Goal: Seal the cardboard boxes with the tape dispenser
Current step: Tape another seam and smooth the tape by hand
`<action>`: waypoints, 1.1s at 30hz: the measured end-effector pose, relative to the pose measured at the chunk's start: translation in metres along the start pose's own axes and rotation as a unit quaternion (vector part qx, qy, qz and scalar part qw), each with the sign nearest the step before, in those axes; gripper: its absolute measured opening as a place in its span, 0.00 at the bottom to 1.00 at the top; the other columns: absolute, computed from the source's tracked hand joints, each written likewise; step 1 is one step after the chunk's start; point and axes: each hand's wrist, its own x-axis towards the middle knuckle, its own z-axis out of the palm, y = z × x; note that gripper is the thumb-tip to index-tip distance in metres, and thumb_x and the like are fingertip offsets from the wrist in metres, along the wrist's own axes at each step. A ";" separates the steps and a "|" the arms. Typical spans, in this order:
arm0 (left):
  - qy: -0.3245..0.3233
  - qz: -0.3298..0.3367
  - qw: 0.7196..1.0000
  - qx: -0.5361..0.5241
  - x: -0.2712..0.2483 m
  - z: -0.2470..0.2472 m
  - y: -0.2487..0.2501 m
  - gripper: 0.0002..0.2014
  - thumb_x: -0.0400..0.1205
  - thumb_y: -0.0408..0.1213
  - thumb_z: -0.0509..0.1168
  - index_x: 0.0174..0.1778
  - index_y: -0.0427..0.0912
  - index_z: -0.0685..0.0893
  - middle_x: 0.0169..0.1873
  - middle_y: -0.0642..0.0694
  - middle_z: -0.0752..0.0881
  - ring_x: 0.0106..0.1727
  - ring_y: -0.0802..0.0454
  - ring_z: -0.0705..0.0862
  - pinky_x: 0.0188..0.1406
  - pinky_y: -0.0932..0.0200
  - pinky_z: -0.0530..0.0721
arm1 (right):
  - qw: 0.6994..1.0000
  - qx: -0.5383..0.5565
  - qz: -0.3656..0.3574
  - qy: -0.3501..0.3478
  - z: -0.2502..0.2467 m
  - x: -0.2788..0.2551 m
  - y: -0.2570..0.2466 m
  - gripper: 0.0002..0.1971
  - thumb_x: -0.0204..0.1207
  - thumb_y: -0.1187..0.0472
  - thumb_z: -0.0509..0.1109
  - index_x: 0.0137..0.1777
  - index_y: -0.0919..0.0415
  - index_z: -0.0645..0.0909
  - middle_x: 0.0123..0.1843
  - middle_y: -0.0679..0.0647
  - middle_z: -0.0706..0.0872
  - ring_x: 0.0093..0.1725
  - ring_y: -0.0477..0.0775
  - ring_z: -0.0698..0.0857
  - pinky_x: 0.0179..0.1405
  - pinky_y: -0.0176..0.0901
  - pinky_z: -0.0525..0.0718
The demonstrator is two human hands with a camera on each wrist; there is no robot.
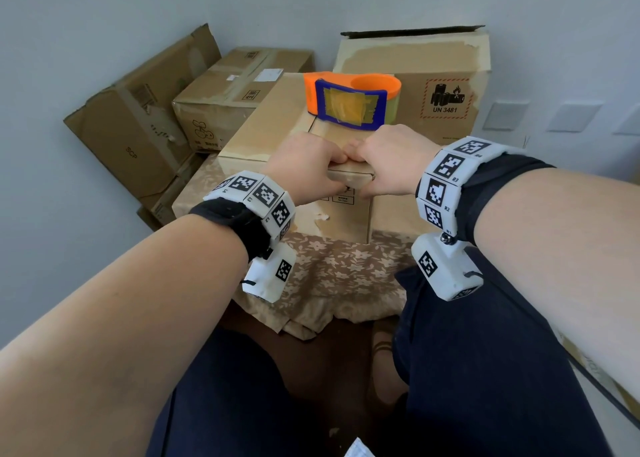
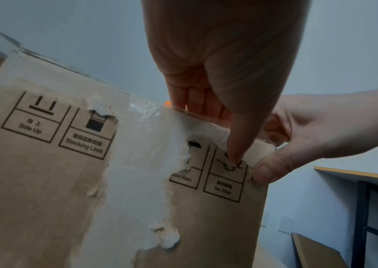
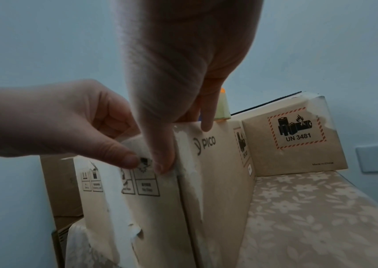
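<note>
A brown cardboard box [image 1: 270, 127] with torn paper patches stands on the floral tablecloth. On its far top lies the orange and blue tape dispenser [image 1: 349, 102], untouched. Side by side at the near top edge, my left hand [image 1: 322, 169] and right hand [image 1: 381, 166] both pinch that edge. In the left wrist view the left thumb [image 2: 236, 145] presses on the printed front face [image 2: 46, 181] with the fingers over the top. The right hand [image 3: 178, 72] grips the same corner the same way, next to the left hand [image 3: 68, 117].
A taller box marked UN 3481 [image 1: 433, 76] stands right behind. Taped boxes [image 1: 235, 82] and a leaning carton [image 1: 138, 117] crowd the back left by the wall. The cloth-covered table [image 1: 339, 269] ends just before my legs. A desk [image 2: 355, 174] stands to the right.
</note>
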 end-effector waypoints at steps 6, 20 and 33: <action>-0.010 -0.008 1.000 0.002 -0.001 -0.001 0.001 0.14 0.74 0.45 0.69 0.55 0.51 0.88 0.43 0.49 0.89 0.48 0.47 0.83 0.44 0.56 0.79 | 1.000 -0.004 -0.005 -0.003 0.000 0.002 -0.001 0.28 0.74 0.44 0.69 0.71 0.56 0.74 0.56 0.55 0.86 0.45 0.56 0.80 0.38 0.43 0.73; -0.054 -0.097 0.993 -0.041 -0.012 -0.018 -0.030 0.29 0.70 0.32 0.69 0.68 0.53 0.78 0.78 0.52 0.69 0.70 0.51 0.75 0.61 0.58 0.76 | 0.999 -0.015 -0.041 -0.017 -0.003 -0.001 0.008 0.21 0.84 0.47 0.58 0.69 0.59 0.75 0.59 0.55 0.84 0.49 0.56 0.81 0.47 0.45 0.79; -0.123 -0.244 0.962 0.003 -0.025 -0.023 -0.070 0.41 0.73 0.34 0.70 0.80 0.61 0.61 0.77 0.42 0.63 0.73 0.36 0.67 0.71 0.44 0.72 | 0.997 -0.054 0.037 -0.045 -0.024 0.001 -0.015 0.22 0.73 0.39 0.66 0.46 0.59 0.84 0.31 0.50 0.77 0.33 0.53 0.79 0.22 0.39 0.69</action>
